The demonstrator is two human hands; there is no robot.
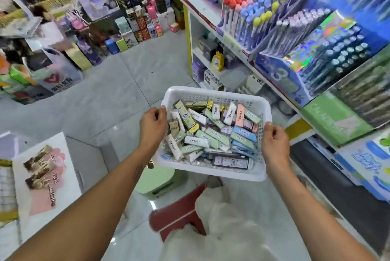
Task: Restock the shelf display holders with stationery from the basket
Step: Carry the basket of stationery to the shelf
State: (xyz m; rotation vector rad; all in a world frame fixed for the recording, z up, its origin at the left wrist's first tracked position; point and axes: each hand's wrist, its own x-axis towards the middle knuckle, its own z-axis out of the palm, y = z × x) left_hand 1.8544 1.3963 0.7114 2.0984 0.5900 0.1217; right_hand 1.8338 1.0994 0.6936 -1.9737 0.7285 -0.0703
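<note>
Both my hands grip the white basket (213, 96) by its side rims, left hand (152, 122) and right hand (274, 141) curled on opposite edges. Boxed stationery (211, 134) fills it. Display holders (316, 49) stand right of the basket.

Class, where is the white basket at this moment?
In the head view the basket sits at centre, held up over the floor by the left hand and right hand on its sides, just left of the shelf.
</note>
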